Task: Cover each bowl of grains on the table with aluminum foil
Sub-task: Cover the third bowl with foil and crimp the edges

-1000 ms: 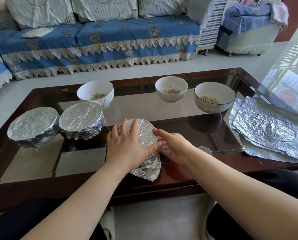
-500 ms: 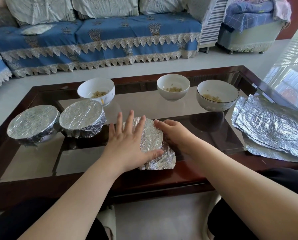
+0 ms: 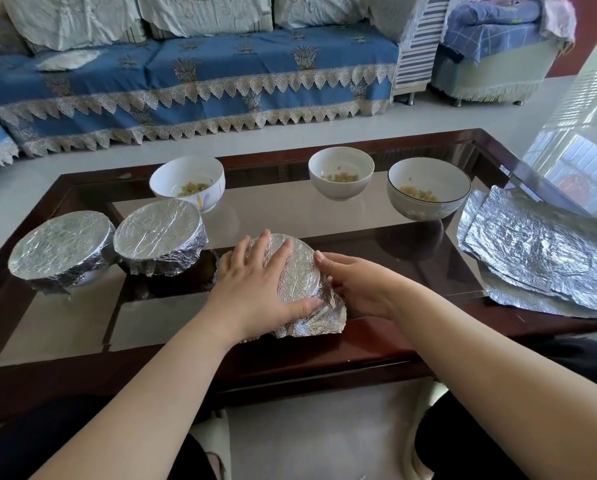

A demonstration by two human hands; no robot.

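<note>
At the worktop's (image 3: 376, 355) near edge, the left hand (image 3: 255, 289) presses flat on a foil-topped bowl (image 3: 298, 271) while the right hand (image 3: 355, 285), fingers curled, tucks foil down its side. A loose flap juts toward the edge; hard pressing could tear the sheet or tip the bowl. Left sit two covered bowls (image 3: 156, 237), right spare foil (image 3: 539, 254), beyond them three open bowls (image 3: 342, 176).

Blue sofa (image 3: 200, 84) with cream lace-trimmed cover stands beyond the table, pale cushions (image 3: 203, 12) along its back. Striped panel (image 3: 416, 43) at its right end. Armchair (image 3: 497, 53) draped in blue checked cloth at upper right. Pale, glossy floor (image 3: 324, 441).
</note>
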